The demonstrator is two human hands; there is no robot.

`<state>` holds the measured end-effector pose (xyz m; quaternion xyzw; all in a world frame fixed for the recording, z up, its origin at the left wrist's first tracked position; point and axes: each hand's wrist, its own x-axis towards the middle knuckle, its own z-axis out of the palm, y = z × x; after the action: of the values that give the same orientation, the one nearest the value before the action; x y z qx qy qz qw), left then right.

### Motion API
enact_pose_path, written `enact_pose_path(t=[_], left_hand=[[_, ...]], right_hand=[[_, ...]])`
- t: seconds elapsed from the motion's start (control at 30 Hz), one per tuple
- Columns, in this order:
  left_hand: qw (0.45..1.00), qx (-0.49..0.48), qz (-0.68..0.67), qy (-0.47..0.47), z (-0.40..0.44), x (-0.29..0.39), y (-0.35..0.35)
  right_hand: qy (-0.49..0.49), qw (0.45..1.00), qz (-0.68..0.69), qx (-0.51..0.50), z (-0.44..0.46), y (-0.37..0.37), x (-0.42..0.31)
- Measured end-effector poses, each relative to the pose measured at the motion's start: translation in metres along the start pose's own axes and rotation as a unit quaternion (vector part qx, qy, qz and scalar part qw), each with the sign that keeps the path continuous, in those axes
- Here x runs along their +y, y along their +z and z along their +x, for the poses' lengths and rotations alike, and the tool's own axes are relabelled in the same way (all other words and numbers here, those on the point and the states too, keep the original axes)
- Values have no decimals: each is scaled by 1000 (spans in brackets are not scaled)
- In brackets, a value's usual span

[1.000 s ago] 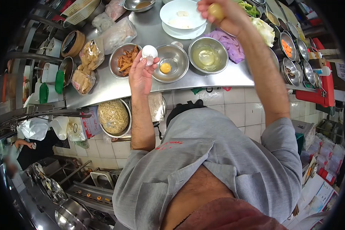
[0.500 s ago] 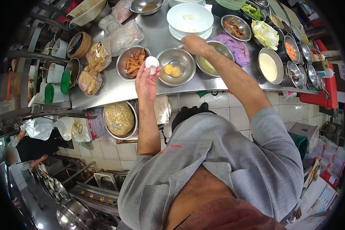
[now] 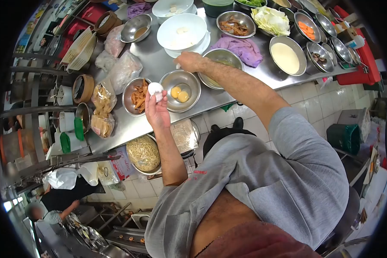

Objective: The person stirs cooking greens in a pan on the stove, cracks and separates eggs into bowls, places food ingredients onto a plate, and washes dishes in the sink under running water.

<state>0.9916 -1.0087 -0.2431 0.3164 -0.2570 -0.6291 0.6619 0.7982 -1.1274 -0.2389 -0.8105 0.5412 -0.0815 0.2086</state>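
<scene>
My left hand (image 3: 157,115) is closed around a white eggshell (image 3: 155,89), held up at the left rim of a steel bowl (image 3: 192,98). Two egg yolks (image 3: 179,94) lie in that bowl. My right hand (image 3: 191,62) reaches over the far edge of the same bowl, fingers pinched together. A small white bit shows at its fingertips, too little to name. Under my right wrist stands another steel bowl (image 3: 237,64) with clear, pale liquid. Beyond the hand, a white bowl (image 3: 193,32) holds some pale pieces.
On the steel table (image 3: 112,144), a bowl of brown strips (image 3: 138,96) and bagged food (image 3: 104,99) are at left. A purple cloth (image 3: 241,50), cabbage leaves (image 3: 271,20) and a bowl of cream-coloured liquid (image 3: 287,58) are at right. Below sit noodles (image 3: 142,153). Another person (image 3: 60,206) is at lower left.
The view has turned and shifted, so the table things appear farther left. My left hand still holds the eggshell beside the yolk bowl; my right hand remains by that bowl's far rim.
</scene>
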Motion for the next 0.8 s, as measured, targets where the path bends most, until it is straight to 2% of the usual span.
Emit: enact_pose_path(t=[0.07, 0.2, 0.27, 0.33, 0.4, 0.53, 0.57, 0.6, 0.63, 0.67, 0.7, 0.73, 0.77, 0.8], left_hand=[[1000, -2, 3, 10, -4, -3, 7], [1000, 14, 6, 5, -14, -7, 12], [1000, 20, 9, 1, -20, -9, 10], [1000, 26, 15, 7, -25, -5, 5], [999, 39, 19, 23, -26, -2, 4], [997, 7, 48, 64, -14, 4, 15], [996, -14, 53, 69, -10, 5, 22], [992, -6, 77, 100, -10, 3, 40], [987, -9, 100, 123, -9, -1, 62], [977, 11, 157, 143, -5, -9, 78], [961, -6, 233, 150, -5, -16, 98], [944, -32, 284, 165, -13, -29, 130], [923, -58, 331, 187, -27, -43, 162], [894, -84, 395, 195, -37, -60, 190]], right_hand=[[-70, 997, -4, 17, 9, 10, 9], [-101, 995, 16, -16, 23, 19, 17], [-85, 996, 13, 35, 36, 35, 20], [-101, 990, -52, 86, 32, 22, 2], [-144, 967, -62, 200, 45, 41, -3], [-75, 948, 110, 289, 24, 19, -28], [-37, 919, 212, 329, 6, 6, -37], [-60, 874, 264, 403, 11, 15, -29], [21, 809, 491, 321, -7, 1, -31], [138, 622, 748, 184, -26, -16, -31], [155, 497, 841, 147, -46, -28, -20], [147, 408, 896, 94, -65, -34, -4], [149, 365, 914, 96, -95, -51, 6], [151, 315, 925, 148, -121, -61, 21]])
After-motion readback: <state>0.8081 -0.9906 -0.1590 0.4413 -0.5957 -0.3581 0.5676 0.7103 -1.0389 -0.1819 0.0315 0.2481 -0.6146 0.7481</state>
